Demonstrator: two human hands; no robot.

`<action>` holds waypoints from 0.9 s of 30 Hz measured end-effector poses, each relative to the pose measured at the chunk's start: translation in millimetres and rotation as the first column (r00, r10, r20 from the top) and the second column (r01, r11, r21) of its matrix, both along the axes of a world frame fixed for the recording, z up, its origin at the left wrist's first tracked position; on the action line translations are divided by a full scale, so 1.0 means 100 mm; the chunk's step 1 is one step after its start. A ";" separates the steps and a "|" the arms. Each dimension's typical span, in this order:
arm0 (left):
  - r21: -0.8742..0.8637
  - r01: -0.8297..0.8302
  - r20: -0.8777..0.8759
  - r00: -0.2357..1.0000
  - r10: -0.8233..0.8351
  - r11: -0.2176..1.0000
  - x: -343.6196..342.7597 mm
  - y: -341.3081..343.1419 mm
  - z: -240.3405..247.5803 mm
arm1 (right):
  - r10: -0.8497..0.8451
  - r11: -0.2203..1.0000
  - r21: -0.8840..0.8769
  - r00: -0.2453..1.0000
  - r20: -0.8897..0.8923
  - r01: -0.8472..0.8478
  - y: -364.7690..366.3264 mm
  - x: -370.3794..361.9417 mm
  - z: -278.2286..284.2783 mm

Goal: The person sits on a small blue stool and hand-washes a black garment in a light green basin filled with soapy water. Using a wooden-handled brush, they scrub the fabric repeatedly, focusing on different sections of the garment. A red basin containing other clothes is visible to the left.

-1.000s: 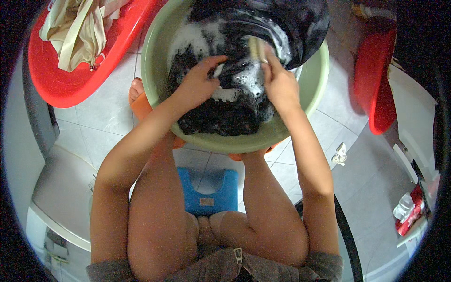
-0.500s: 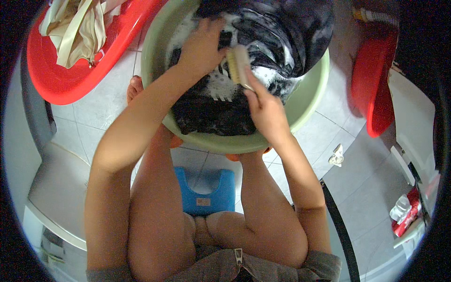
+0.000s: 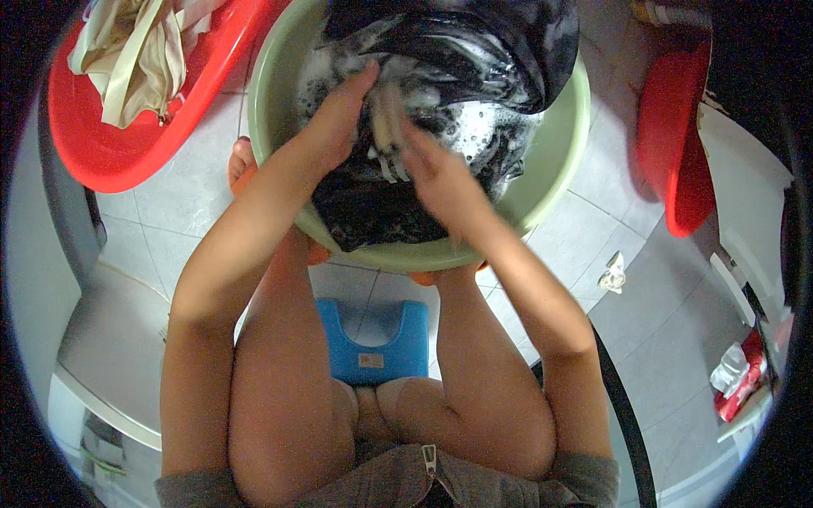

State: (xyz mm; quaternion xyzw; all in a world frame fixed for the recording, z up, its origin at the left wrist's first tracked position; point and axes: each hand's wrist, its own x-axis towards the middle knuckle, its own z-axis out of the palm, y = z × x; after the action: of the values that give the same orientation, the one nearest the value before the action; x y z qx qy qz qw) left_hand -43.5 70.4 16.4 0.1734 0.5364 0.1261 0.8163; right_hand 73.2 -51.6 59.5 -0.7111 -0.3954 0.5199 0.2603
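tiled floor (image 3: 182, 199) surrounds the far green basin (image 3: 555, 169), containing soapy black fabric (image 3: 381, 212). right hand (image 3: 442, 173) wraps its fingers around a brush (image 3: 385, 127) (blurred); left hand (image 3: 339, 118), at left, apparently steadies the fabric, finger grip indeterminable.

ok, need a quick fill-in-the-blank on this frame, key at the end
1. The right hand grips a motion-blurred ____.
2. It and the left hand are over a basin coloured pale ____.
3. The foam on the dark cloth is ____.
4. Cream cloth lies in the ____ tub at upper left.

Missing words: brush; green; white; red.
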 end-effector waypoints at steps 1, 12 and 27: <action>-0.034 -0.044 0.035 0.998 0.046 0.998 -0.02 0.00 -0.02 | 0.010 0.996 0.090 1.000 -0.028 -0.007 -0.10 -0.11 0.04; -0.190 -0.115 0.080 0.988 0.132 0.975 -0.01 -0.22 0.14 | 0.066 0.998 -0.029 0.916 0.395 -0.060 0.37 0.13 -0.19; 0.136 -0.032 -0.049 0.998 0.039 0.990 -0.07 -0.25 -0.06 | 0.061 0.998 -0.060 0.852 0.520 -0.035 0.04 0.28 -0.18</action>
State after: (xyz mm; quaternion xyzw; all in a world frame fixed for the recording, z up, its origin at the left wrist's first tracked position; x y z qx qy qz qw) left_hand -50.6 45.9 10.8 0.2220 0.5506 0.1723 0.7861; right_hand 101.5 -47.4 41.4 -0.8213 -0.4562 0.3233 0.1130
